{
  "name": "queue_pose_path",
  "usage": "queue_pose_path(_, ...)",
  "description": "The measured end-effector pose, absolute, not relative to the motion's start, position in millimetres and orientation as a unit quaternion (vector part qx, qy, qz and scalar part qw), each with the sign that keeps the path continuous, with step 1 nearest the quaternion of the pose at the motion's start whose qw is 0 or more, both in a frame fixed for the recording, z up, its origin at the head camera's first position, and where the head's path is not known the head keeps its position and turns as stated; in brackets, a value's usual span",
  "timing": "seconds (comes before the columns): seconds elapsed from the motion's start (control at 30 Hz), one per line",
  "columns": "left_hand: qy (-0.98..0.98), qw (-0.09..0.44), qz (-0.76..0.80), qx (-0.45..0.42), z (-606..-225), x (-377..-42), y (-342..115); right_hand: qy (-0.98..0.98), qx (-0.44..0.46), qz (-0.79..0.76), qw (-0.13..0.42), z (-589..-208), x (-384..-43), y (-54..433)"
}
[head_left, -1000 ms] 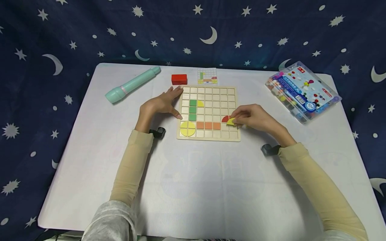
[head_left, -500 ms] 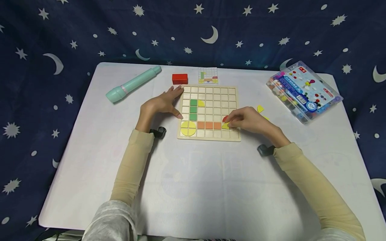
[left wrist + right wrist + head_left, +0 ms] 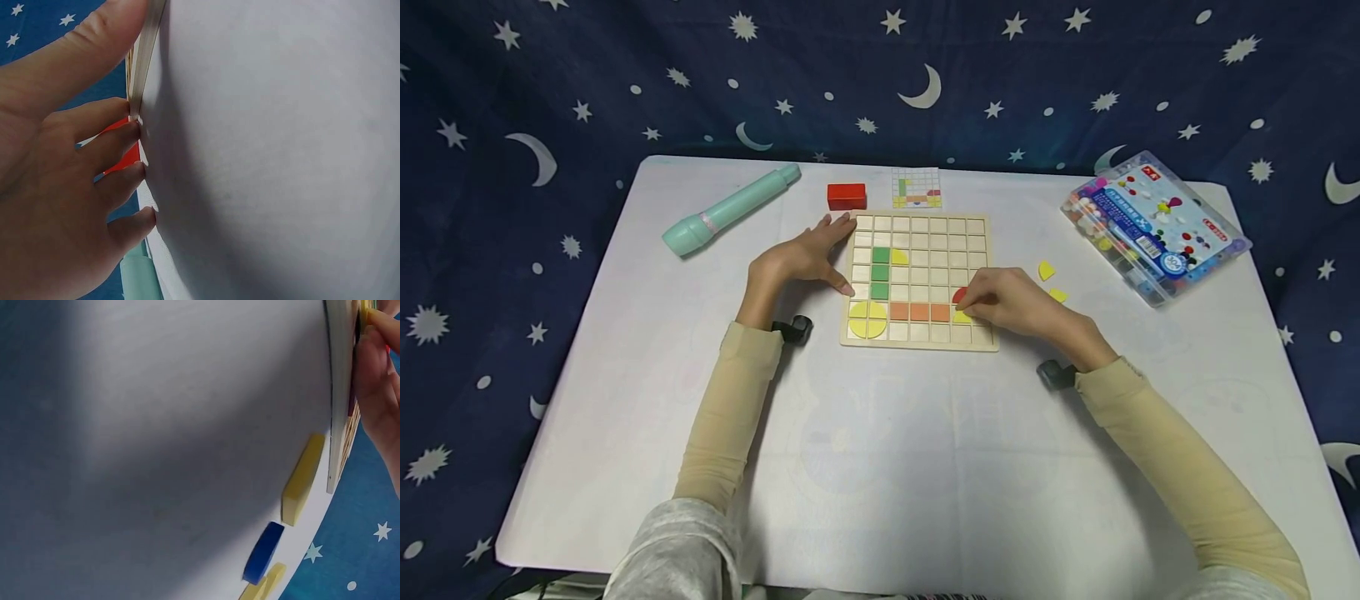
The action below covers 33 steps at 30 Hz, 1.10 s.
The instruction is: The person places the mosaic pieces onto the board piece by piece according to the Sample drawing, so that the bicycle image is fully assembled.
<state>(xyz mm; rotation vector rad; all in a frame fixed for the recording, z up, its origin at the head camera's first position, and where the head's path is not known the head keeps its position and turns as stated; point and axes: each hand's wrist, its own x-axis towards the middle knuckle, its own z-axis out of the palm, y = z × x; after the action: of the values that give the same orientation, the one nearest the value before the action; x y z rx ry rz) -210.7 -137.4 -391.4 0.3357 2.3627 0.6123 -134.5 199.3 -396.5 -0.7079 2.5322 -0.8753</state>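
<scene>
In the head view a wooden grid board (image 3: 917, 347) lies mid-table. My right hand (image 3: 1017, 300) pinches a yellow quarter-circle tile (image 3: 962, 317) at the board's lower right, just right of a row of orange squares (image 3: 919, 312). Directly above that tile a red tile (image 3: 958, 295) shows, partly covered by the fingers. Spread along the board's left edge, my left hand (image 3: 801, 254) touches it with thumb and fingers extended. Green squares (image 3: 881, 273) form a column with a yellow quarter tile (image 3: 899, 257) beside its top. Yellow quarters (image 3: 867, 320) make a circle at lower left.
Loose yellow tiles (image 3: 1047, 271) lie right of the board; a blue tile (image 3: 264, 553) shows among them in the right wrist view. Behind the board are a red block (image 3: 846, 197) and a pattern card (image 3: 916, 188). A mint tube (image 3: 730, 212) and a plastic case (image 3: 1156, 229) flank them.
My right hand has moved left and slightly down with the yellow tile, bringing it below the red one. Loose yellow tiles it had covered now show. The left hand stays in place.
</scene>
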Motion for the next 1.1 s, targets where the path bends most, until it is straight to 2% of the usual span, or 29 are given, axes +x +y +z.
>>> queue_pose_path(0.4, 0.905, 0.332, 0.233, 0.131, -392.3, -211.2, -137.1, 0.912, -0.175, -0.313, 0.200, -391.9, -132.6, 215.2)
queue_pose_path(0.7, 0.904, 0.330, 0.235, 0.134, -390.5, -210.5, -137.7, 0.923, -0.151, -0.305, 0.180, -391.4, -127.7, 238.0)
queue_pose_path(1.1, 0.904, 0.334, 0.235, 0.127, -389.8, -210.2, -136.4, 0.930, -0.110, -0.292, 0.195, -391.5, -124.9, 256.6)
